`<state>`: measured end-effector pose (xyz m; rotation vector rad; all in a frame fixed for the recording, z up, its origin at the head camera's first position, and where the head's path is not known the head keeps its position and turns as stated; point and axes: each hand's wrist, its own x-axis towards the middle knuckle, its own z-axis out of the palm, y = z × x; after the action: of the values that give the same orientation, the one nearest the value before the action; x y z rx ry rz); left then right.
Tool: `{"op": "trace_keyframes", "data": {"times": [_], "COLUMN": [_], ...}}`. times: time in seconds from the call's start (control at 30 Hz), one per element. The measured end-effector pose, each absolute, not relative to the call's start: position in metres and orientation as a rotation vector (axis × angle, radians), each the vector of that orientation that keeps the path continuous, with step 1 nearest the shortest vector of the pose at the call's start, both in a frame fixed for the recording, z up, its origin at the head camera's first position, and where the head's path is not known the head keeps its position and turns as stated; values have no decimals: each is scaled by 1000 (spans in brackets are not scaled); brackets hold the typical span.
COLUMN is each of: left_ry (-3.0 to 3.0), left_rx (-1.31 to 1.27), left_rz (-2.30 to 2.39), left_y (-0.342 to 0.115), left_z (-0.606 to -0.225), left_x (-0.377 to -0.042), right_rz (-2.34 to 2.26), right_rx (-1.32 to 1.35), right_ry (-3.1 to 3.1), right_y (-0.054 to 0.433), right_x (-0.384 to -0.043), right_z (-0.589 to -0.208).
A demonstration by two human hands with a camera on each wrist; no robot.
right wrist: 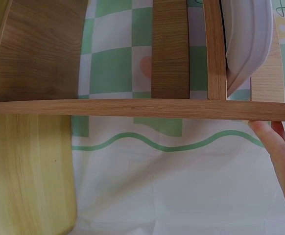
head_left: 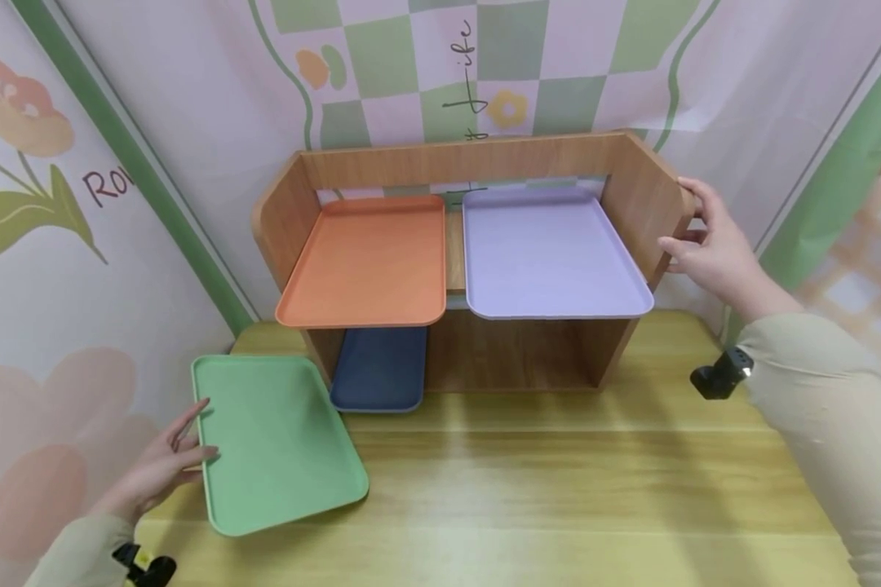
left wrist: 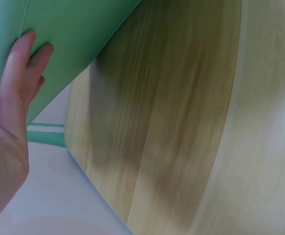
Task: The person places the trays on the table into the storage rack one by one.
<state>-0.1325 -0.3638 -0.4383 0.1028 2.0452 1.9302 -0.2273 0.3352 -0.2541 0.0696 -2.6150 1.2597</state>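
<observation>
My left hand (head_left: 157, 470) grips a green tray (head_left: 275, 440) by its left edge. In the left wrist view, fingers (left wrist: 22, 73) lie against the tray's underside, and the tray is tilted above the table. My right hand (head_left: 721, 254) holds the right side panel of a wooden two-tier shelf (head_left: 470, 159), thumb on the near side. An orange tray (head_left: 370, 265) and a lilac tray (head_left: 554, 257) lie side by side on the upper tier, their front edges overhanging. Below the orange one, a dark blue tray (head_left: 380, 371) sits in the lower tier's left part, sticking out slightly.
The shelf stands at the back of a wood-grain table (head_left: 529, 489). A patterned cloth (head_left: 382, 65) hangs behind it, with printed panels (head_left: 95, 244) at the left. A small black camera (head_left: 723, 373) is worn on the right wrist, another (head_left: 147, 567) on the left.
</observation>
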Motion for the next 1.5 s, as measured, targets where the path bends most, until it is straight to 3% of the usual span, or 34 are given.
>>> {"op": "trace_keyframes", "data": {"times": [0.6, 1.13, 1.3, 1.5], "left_ry": [1474, 1359, 1200, 1210], "left_rx": [326, 257, 278, 305], "left_rz": [2303, 2304, 2297, 2287], "left_y": [-369, -364, -346, -292], "left_z": [-424, -392, -387, -384], "left_x": [-113, -93, -86, -96], "right_rz": [1236, 1230, 1242, 1266], "right_rx": [67, 67, 76, 92], "right_ry": [-2619, -2619, -2613, -2571], "right_y": [334, 337, 337, 339], "right_x": [-228, -231, -232, -230], "right_z": [-254, -254, -256, -256]}}
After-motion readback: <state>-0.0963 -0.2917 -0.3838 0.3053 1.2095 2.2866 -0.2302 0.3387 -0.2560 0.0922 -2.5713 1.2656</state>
